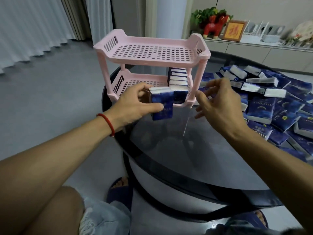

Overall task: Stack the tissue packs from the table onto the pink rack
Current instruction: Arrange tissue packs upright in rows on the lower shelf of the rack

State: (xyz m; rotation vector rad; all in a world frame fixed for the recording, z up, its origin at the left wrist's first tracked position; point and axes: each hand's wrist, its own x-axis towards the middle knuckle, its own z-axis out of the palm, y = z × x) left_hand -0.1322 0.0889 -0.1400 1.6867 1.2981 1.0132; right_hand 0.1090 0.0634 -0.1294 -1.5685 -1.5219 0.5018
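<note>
A pink two-tier rack (152, 60) stands on the far left part of the round glass table (194, 150). Its top shelf is bare. On the right side of its lower shelf, several blue tissue packs (178, 78) stand in a row. My left hand (133, 106) grips blue tissue packs (162, 102) upright just in front of the lower shelf. My right hand (220, 102) hovers to the right of the rack with fingers loosely spread, holding nothing. A pile of blue tissue packs (277, 102) covers the table's right side.
A white sideboard (254, 48) behind the table carries a red horse figure (215, 26), a plant and a picture frame. Grey floor and curtains (33, 28) lie to the left. My knees and sandalled feet show below the table edge.
</note>
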